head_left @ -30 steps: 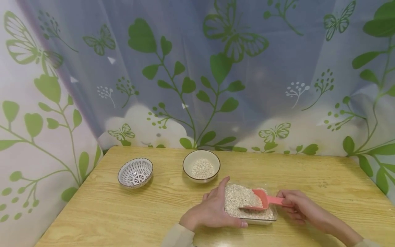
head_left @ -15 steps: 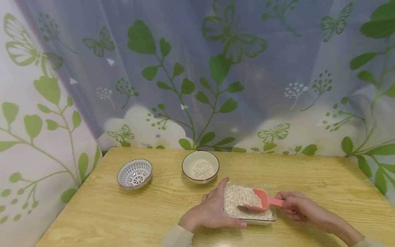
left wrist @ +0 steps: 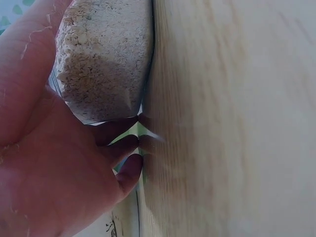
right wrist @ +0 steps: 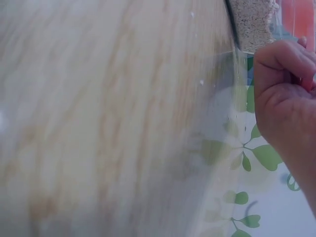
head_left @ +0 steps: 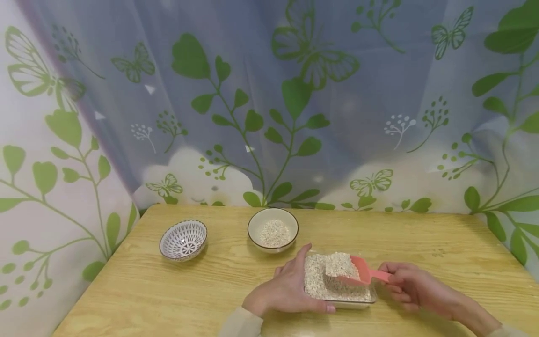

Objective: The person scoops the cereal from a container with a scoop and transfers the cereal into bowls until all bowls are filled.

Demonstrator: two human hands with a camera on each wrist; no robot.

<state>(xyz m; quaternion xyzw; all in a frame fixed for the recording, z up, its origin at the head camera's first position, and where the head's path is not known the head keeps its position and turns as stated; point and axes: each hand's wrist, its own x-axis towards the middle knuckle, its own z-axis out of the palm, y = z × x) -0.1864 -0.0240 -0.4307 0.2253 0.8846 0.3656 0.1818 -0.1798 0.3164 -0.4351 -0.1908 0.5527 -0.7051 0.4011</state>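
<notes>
Pink plastic scoop (head_left: 353,271): heaped with oat flakes, tilted, raised above clear rectangular container (head_left: 355,303) of oat flakes.

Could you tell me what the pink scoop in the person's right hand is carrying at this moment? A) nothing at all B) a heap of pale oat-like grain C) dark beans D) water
B: the pink scoop, gripped by the right hand, holds a heap of pale grain above the clear container.

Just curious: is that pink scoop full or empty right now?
Full. The pink scoop carries a heap of pale grain above the clear tray.
</notes>
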